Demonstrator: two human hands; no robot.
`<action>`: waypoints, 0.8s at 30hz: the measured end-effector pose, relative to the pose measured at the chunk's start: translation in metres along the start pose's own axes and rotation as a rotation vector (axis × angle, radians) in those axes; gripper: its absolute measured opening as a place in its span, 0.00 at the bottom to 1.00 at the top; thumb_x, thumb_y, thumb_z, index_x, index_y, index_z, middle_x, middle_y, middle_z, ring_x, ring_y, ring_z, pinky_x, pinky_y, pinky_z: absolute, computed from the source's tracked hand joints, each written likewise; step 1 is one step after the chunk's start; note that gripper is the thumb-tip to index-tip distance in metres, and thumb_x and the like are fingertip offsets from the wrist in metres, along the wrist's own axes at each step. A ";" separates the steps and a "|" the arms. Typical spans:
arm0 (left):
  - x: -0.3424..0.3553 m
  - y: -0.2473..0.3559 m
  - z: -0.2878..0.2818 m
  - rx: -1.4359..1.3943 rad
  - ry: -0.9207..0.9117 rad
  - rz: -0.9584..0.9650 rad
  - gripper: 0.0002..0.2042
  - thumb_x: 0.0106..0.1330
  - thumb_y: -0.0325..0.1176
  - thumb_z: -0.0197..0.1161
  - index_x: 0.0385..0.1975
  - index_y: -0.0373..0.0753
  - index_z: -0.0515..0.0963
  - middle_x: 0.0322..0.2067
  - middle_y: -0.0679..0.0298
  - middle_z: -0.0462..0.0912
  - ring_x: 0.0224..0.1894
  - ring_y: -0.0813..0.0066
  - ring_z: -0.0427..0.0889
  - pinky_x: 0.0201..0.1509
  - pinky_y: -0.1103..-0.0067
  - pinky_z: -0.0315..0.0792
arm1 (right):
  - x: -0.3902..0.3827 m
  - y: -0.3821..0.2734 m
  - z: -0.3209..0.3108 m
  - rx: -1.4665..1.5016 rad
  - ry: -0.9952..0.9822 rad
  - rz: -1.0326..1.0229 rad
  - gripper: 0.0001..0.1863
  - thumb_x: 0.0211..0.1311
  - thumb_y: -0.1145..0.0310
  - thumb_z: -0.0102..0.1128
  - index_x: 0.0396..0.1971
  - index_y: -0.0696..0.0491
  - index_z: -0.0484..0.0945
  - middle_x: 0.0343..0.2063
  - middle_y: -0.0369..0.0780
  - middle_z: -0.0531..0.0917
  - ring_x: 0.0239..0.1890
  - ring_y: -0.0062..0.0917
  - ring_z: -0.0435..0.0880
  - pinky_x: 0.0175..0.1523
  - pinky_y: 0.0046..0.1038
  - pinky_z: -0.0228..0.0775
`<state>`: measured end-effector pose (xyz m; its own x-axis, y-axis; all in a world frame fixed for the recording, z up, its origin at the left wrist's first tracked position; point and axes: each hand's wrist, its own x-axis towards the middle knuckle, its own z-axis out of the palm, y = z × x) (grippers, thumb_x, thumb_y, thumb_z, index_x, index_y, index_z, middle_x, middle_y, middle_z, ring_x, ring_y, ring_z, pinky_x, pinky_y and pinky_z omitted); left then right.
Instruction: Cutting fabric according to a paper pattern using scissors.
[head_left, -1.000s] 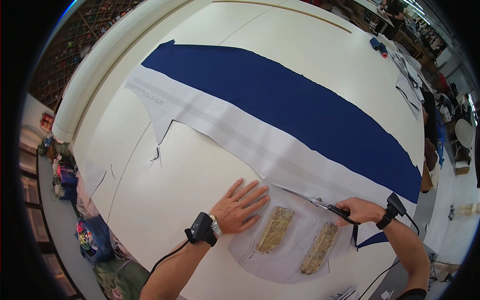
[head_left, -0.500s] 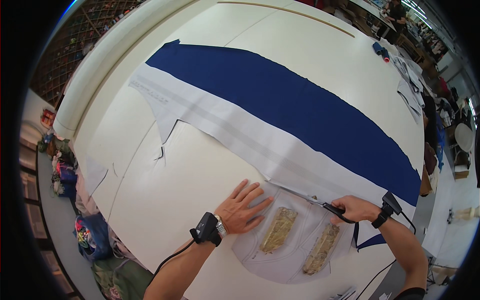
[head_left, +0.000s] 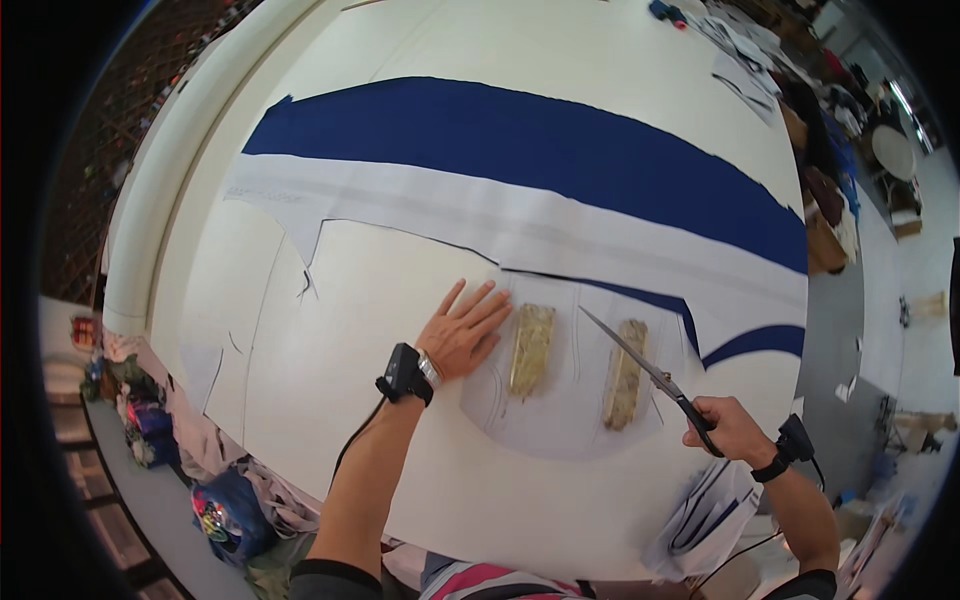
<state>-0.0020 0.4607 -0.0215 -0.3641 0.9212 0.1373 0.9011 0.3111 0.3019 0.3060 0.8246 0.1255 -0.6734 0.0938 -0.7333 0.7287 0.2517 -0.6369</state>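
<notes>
My right hand (head_left: pixel 733 430) is closed around the black handles of a pair of scissors (head_left: pixel 668 384). The long blades lie together and point up and left, passing over one wrapped block (head_left: pixel 626 365). Flat on the white paper pattern piece (head_left: pixel 580 410), my left hand (head_left: pixel 464 335) has its fingers spread. Another yellowish wrapped block (head_left: pixel 533 345) rests on that piece beside the left fingertips. Beyond them, a long strip of white paper (head_left: pixel 630 240) lies along dark blue fabric (head_left: pixel 540 140). A narrow band of blue shows between the strip and the pattern piece.
A long white roll (head_left: pixel 165 190) runs along the table's left side. Cut paper pieces and fabric (head_left: pixel 705 515) sit at the near right edge. Bundles of cloth (head_left: pixel 225 510) are heaped at the lower left. More paper scraps (head_left: pixel 745 80) lie at the far right.
The scissors have come away from the paper edge, toward me, and now cross over the right block. A cut gap showing blue has opened between strip and pattern piece. My view has shifted.
</notes>
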 end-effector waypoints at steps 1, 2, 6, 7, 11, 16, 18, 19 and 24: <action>0.002 -0.003 0.003 -0.002 -0.013 0.001 0.29 0.75 0.38 0.63 0.75 0.45 0.70 0.78 0.65 0.67 0.83 0.62 0.59 0.87 0.53 0.46 | -0.022 0.014 0.008 0.011 0.032 0.027 0.20 0.61 0.63 0.82 0.27 0.55 0.75 0.20 0.27 0.72 0.24 0.12 0.66 0.30 0.22 0.59; 0.001 -0.004 0.005 -0.002 -0.025 0.000 0.29 0.76 0.38 0.63 0.76 0.45 0.69 0.78 0.65 0.67 0.83 0.63 0.59 0.88 0.54 0.46 | -0.044 0.026 0.018 0.036 0.047 0.037 0.20 0.61 0.63 0.82 0.27 0.55 0.75 0.20 0.27 0.72 0.24 0.12 0.66 0.30 0.22 0.59; -0.005 -0.002 0.007 0.015 0.011 0.010 0.29 0.76 0.39 0.62 0.76 0.44 0.69 0.78 0.64 0.68 0.82 0.63 0.60 0.87 0.56 0.48 | -0.116 0.082 0.059 0.148 0.149 0.055 0.17 0.64 0.64 0.80 0.31 0.56 0.77 0.22 0.29 0.78 0.27 0.12 0.75 0.34 0.21 0.69; -0.010 -0.001 0.008 0.028 0.009 0.007 0.30 0.75 0.40 0.63 0.76 0.44 0.69 0.78 0.64 0.67 0.82 0.62 0.61 0.87 0.55 0.48 | -0.128 0.093 0.070 0.195 0.186 0.054 0.17 0.65 0.65 0.80 0.31 0.56 0.77 0.21 0.30 0.78 0.26 0.11 0.76 0.31 0.20 0.68; -0.048 0.015 0.010 0.062 0.004 -0.040 0.30 0.75 0.41 0.63 0.77 0.44 0.69 0.78 0.63 0.67 0.81 0.62 0.62 0.86 0.54 0.49 | -0.161 0.120 0.109 0.428 0.225 0.112 0.14 0.69 0.66 0.76 0.31 0.54 0.77 0.17 0.30 0.76 0.16 0.12 0.73 0.21 0.20 0.60; -0.122 0.049 0.002 0.118 0.059 -0.213 0.31 0.76 0.43 0.62 0.77 0.42 0.68 0.78 0.60 0.68 0.81 0.59 0.62 0.86 0.52 0.48 | -0.171 0.125 0.167 0.526 0.256 0.043 0.15 0.72 0.64 0.72 0.30 0.52 0.74 0.16 0.30 0.73 0.13 0.13 0.70 0.17 0.20 0.58; -0.154 0.065 -0.004 0.122 0.053 -0.273 0.31 0.76 0.43 0.62 0.77 0.42 0.68 0.78 0.59 0.68 0.81 0.59 0.62 0.86 0.52 0.46 | -0.168 0.118 0.194 0.540 0.251 0.044 0.17 0.75 0.59 0.70 0.31 0.52 0.73 0.16 0.29 0.72 0.12 0.13 0.69 0.17 0.19 0.58; -0.168 0.071 -0.001 0.117 0.040 -0.327 0.31 0.77 0.44 0.61 0.77 0.41 0.68 0.78 0.58 0.67 0.81 0.58 0.62 0.86 0.51 0.45 | -0.163 0.117 0.207 0.601 0.252 0.039 0.17 0.75 0.59 0.69 0.31 0.53 0.73 0.16 0.29 0.71 0.12 0.13 0.68 0.17 0.19 0.59; -0.238 0.090 -0.003 0.122 0.079 -0.397 0.31 0.76 0.44 0.63 0.76 0.40 0.68 0.76 0.55 0.70 0.78 0.55 0.67 0.85 0.49 0.45 | -0.145 0.100 0.289 0.751 0.260 0.047 0.11 0.75 0.69 0.63 0.32 0.53 0.73 0.14 0.29 0.71 0.11 0.14 0.69 0.16 0.19 0.60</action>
<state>0.1646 0.2684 -0.0239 -0.7010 0.7052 0.1060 0.7070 0.6678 0.2326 0.5124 0.5573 0.0996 -0.5799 0.3336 -0.7433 0.5837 -0.4663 -0.6647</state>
